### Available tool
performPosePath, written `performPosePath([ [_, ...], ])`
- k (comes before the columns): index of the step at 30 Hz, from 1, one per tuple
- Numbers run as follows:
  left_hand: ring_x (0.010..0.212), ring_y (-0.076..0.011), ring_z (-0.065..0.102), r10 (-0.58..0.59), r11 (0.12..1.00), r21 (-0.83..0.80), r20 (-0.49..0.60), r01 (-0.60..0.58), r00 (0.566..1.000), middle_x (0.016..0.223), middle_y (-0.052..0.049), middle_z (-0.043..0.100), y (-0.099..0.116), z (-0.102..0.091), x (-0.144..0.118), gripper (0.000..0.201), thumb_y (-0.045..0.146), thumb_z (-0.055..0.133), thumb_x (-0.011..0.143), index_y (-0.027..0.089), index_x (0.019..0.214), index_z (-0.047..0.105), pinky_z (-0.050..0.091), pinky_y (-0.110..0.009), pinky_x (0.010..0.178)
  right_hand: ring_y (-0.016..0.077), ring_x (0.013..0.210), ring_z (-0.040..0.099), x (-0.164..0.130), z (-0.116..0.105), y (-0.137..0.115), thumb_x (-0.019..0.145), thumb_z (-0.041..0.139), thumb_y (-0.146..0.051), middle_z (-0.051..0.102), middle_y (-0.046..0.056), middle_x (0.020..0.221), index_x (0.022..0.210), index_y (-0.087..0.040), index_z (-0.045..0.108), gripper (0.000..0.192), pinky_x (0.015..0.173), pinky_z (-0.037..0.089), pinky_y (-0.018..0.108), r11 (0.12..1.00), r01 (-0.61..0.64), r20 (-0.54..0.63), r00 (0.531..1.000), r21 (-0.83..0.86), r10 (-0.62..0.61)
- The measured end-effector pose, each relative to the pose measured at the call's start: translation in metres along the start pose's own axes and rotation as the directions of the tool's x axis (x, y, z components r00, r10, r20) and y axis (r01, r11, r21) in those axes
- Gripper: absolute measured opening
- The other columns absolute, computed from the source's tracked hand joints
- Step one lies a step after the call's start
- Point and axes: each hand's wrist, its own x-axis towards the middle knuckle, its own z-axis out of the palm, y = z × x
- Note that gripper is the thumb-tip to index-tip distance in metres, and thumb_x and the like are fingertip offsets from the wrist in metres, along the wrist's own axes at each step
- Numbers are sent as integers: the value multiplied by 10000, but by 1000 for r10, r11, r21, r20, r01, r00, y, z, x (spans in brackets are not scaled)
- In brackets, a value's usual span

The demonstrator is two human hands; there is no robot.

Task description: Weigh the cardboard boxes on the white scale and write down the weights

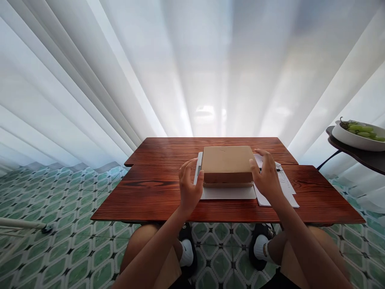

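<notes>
A closed brown cardboard box [227, 160] sits in the middle of the wooden table, with a thin seam showing along its lower front. Under it lies a flat white board or sheet [228, 194], mostly covered by the box. At the box's left side is my left hand [191, 186], fingers spread and thumb close to the front corner. My right hand [266, 174] is at the opposite side, open, its thumb at or very near the box's edge; contact is hard to tell. Beneath and beside this hand are papers with writing [285, 182] and a dark pen [278, 170], partly hidden.
The reddish-brown table [144, 200] has a stepped edge at both ends. To the right, a white bowl of green grapes [355, 138] stands on a dark small table [371, 158]. White curtains [204, 72] hang behind. A pale metal leg [22, 223] rests on the tiled floor at left.
</notes>
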Motion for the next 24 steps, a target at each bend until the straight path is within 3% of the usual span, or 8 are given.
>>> performPosePath([
  [4, 1363, -246, 495, -335, 913, -210, 103, 350, 937, 1467, -123, 511, -13, 14, 2, 473, 462, 494, 988, 220, 1395, 483, 415, -437, 1154, 301, 1489, 287, 4, 16, 17, 959, 418, -511, 371, 142, 1583, 1495, -186, 362, 630, 1217, 242, 543, 990, -139, 80, 987, 32, 136],
  [8, 1458, -250, 395, -444, 841, -249, 192, 481, 875, 1563, -113, 419, -19, 21, 2, 555, 481, 478, 980, 222, 1467, 410, 330, -437, 1223, 305, 1494, 300, 5, 19, 33, 965, 414, -542, 319, 143, 1623, 1568, -180, 274, 717, 1218, 257, 523, 958, -275, 169, 951, 84, 259],
  [12, 1503, -260, 320, -551, 751, -227, 301, 620, 778, 1611, -104, 353, -18, 24, 1, 629, 489, 451, 984, 225, 1538, 316, 333, -433, 1223, 301, 1444, 399, 6, 21, 49, 968, 409, -567, 405, 170, 1573, 1584, -149, 249, 762, 1200, 299, 475, 908, -390, 269, 900, 149, 343],
  [14, 1511, -256, 300, -567, 729, -228, 328, 645, 756, 1618, -88, 344, -17, 25, 1, 629, 495, 436, 990, 235, 1548, 305, 335, -426, 1223, 310, 1433, 414, 7, 22, 54, 968, 401, -562, 445, 167, 1548, 1570, -142, 296, 741, 1194, 304, 470, 890, -430, 311, 875, 153, 370],
  [18, 1508, -247, 309, -521, 760, -237, 333, 605, 785, 1616, -43, 357, -16, 27, -2, 581, 555, 360, 1011, 272, 1518, 371, 334, -418, 1226, 324, 1385, 468, 8, 20, 56, 980, 364, -536, 505, 115, 1511, 1524, -213, 406, 634, 1163, 342, 501, 882, -441, 400, 848, 165, 349],
  [24, 1488, -262, 350, -529, 759, -210, 352, 616, 772, 1577, -61, 421, -18, 30, -7, 602, 594, 367, 1001, 260, 1502, 394, 342, -451, 1217, 353, 1375, 471, 5, 12, 44, 984, 325, -531, 502, 118, 1512, 1499, -209, 434, 617, 1138, 349, 523, 915, -402, 405, 843, 36, 355],
])
